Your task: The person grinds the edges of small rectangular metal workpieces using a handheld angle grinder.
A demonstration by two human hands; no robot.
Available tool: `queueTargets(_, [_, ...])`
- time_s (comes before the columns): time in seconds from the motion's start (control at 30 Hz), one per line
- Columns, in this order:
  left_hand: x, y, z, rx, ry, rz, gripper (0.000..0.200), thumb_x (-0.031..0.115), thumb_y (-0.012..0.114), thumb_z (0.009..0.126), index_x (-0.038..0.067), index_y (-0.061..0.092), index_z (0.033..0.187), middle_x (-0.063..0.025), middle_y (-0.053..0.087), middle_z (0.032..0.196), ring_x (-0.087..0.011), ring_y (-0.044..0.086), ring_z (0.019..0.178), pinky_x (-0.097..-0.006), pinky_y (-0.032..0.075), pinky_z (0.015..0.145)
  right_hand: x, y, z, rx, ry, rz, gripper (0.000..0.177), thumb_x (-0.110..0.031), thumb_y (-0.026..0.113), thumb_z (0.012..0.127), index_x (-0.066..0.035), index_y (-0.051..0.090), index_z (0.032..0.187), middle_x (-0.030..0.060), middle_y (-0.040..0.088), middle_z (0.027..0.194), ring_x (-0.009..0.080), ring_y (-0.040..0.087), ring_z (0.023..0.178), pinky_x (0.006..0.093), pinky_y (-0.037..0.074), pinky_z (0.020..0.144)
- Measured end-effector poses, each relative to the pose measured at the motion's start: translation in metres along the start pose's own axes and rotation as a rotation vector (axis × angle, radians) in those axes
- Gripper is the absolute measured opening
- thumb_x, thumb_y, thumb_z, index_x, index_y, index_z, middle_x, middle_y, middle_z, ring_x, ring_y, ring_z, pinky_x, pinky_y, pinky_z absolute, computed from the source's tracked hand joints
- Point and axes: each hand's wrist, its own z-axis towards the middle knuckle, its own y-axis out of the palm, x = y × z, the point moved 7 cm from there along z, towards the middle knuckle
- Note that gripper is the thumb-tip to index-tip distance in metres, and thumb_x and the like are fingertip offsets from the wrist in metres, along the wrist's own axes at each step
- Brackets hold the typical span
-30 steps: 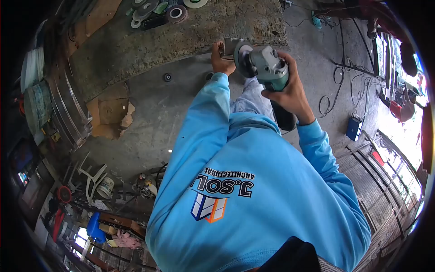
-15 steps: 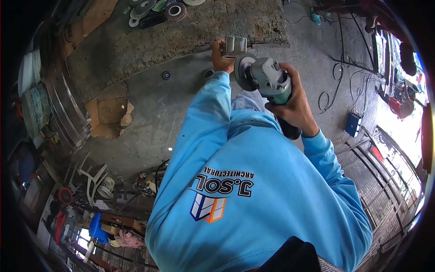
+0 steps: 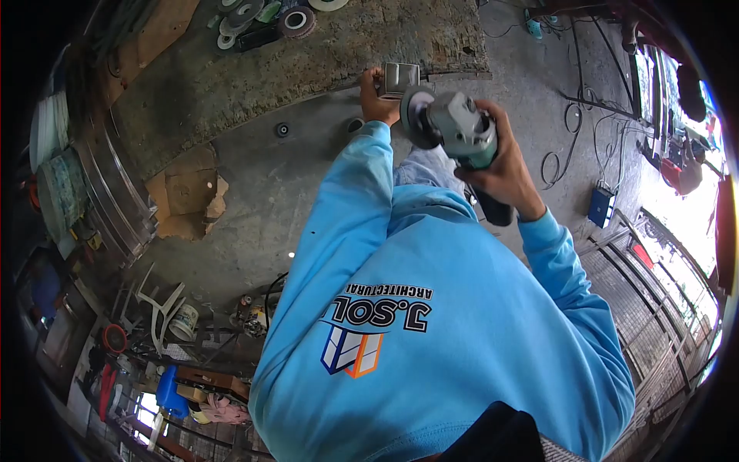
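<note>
My left hand [image 3: 377,98] is wrapped around the side of a short, shiny square metal piece [image 3: 402,78] at the front edge of the worn workbench [image 3: 331,61]. In my right hand [image 3: 509,173] is a green and grey angle grinder [image 3: 464,129], gripped round its body. Its round disc [image 3: 418,117] faces left, close to my left wrist and just below the metal piece. The grinder's dark rear end hangs down toward my sweatshirt.
Several grinding discs [image 3: 297,22] lie at the back of the bench. On the floor are a torn cardboard box [image 3: 185,196], a small dark wheel-like part [image 3: 282,129], cables [image 3: 573,119] and a blue box [image 3: 600,208]. Long metal strips [image 3: 115,192] stand at left.
The grinder has tilted a little, its rear end swinging slightly right with my right hand. My left hand and the metal piece stay nearly in place.
</note>
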Motion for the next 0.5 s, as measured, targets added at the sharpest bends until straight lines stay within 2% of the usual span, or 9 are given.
queueTargets(0.03, [-0.007, -0.001, 0.000, 0.012, -0.117, -0.134, 0.082, 0.020, 0.101, 0.058, 0.006, 0.055, 0.124, -0.0061, 0.060, 0.112, -0.0186, 0.060, 0.106, -0.0337, 0.051, 0.096, 0.001, 0.003, -0.007, -0.024, 0.028, -0.004, 0.109, 0.000, 0.090, 0.061, -0.012, 0.038, 0.156, 0.0141, 0.058, 0.137, 0.0290, 0.059, 0.128, 0.0396, 0.046, 0.113])
queueTargets(0.07, [-0.006, -0.002, 0.000, 0.012, -0.116, -0.134, 0.082, 0.020, 0.101, 0.058, 0.006, 0.055, 0.124, -0.0061, 0.060, 0.112, -0.0186, 0.060, 0.106, -0.0337, 0.051, 0.096, 0.003, 0.004, -0.011, -0.033, 0.055, 0.042, 0.111, 0.000, 0.091, 0.060, -0.012, 0.037, 0.157, 0.0136, 0.058, 0.136, 0.0286, 0.059, 0.127, 0.0394, 0.046, 0.112])
queueTargets(0.13, [0.005, -0.003, -0.001, -0.019, -0.049, 0.068, 0.083, 0.021, 0.101, 0.057, 0.006, 0.055, 0.125, -0.0064, 0.060, 0.112, -0.0195, 0.060, 0.105, -0.0338, 0.051, 0.096, 0.007, 0.007, -0.011, -0.024, 0.055, 0.063, 0.111, -0.001, 0.091, 0.061, -0.012, 0.037, 0.157, 0.0139, 0.058, 0.136, 0.0289, 0.059, 0.128, 0.0395, 0.045, 0.113])
queueTargets(0.2, [0.009, -0.002, -0.002, -0.004, -0.044, 0.053, 0.083, 0.019, 0.101, 0.056, 0.007, 0.055, 0.125, -0.0065, 0.060, 0.112, -0.0198, 0.061, 0.105, -0.0340, 0.051, 0.096, 0.009, 0.007, -0.009, -0.014, 0.055, 0.086, 0.111, -0.002, 0.092, 0.061, -0.011, 0.037, 0.157, 0.0142, 0.058, 0.137, 0.0292, 0.059, 0.128, 0.0397, 0.045, 0.113])
queueTargets(0.27, [0.013, -0.002, -0.001, 0.005, -0.037, 0.041, 0.083, 0.017, 0.100, 0.055, 0.007, 0.055, 0.124, -0.0066, 0.060, 0.112, -0.0200, 0.061, 0.104, -0.0342, 0.052, 0.095, 0.006, 0.003, 0.003, 0.052, 0.015, 0.053, 0.105, -0.006, 0.090, 0.063, -0.012, 0.040, 0.155, 0.0161, 0.061, 0.133, 0.0336, 0.062, 0.127, 0.0422, 0.046, 0.113])
queueTargets(0.37, [0.008, 0.001, 0.002, 0.005, -0.013, 0.045, 0.082, 0.013, 0.099, 0.055, 0.007, 0.055, 0.123, -0.0062, 0.060, 0.111, -0.0193, 0.062, 0.103, -0.0339, 0.052, 0.093, 0.015, 0.000, 0.022, 0.090, -0.047, 0.086, 0.106, -0.006, 0.091, 0.062, -0.011, 0.040, 0.155, 0.0151, 0.060, 0.134, 0.0320, 0.060, 0.127, 0.0408, 0.046, 0.113])
queueTargets(0.43, [-0.001, 0.002, 0.001, -0.014, -0.073, -0.154, 0.081, 0.011, 0.099, 0.055, 0.007, 0.054, 0.122, -0.0055, 0.060, 0.109, -0.0185, 0.062, 0.100, -0.0340, 0.053, 0.092, 0.018, 0.000, 0.025, 0.090, -0.014, 0.101, 0.108, -0.006, 0.091, 0.061, -0.011, 0.039, 0.155, 0.0151, 0.059, 0.136, 0.0323, 0.059, 0.129, 0.0404, 0.045, 0.114])
queueTargets(0.47, [-0.003, 0.002, 0.003, -0.016, -0.074, -0.152, 0.081, 0.011, 0.099, 0.055, 0.007, 0.054, 0.122, -0.0055, 0.060, 0.109, -0.0185, 0.062, 0.100, -0.0340, 0.053, 0.092, 0.022, 0.000, 0.024, 0.082, -0.013, 0.118, 0.108, -0.006, 0.091, 0.061, -0.011, 0.039, 0.156, 0.0153, 0.058, 0.137, 0.0325, 0.058, 0.130, 0.0404, 0.044, 0.115])
queueTargets(0.5, [-0.010, 0.001, 0.005, 0.022, -0.182, -0.323, 0.080, 0.009, 0.098, 0.056, 0.008, 0.053, 0.123, -0.0056, 0.061, 0.109, -0.0184, 0.063, 0.100, -0.0342, 0.054, 0.091, 0.026, 0.001, 0.023, 0.073, -0.011, 0.135, 0.108, -0.006, 0.091, 0.061, -0.012, 0.039, 0.156, 0.0155, 0.057, 0.138, 0.0327, 0.058, 0.131, 0.0403, 0.043, 0.116])
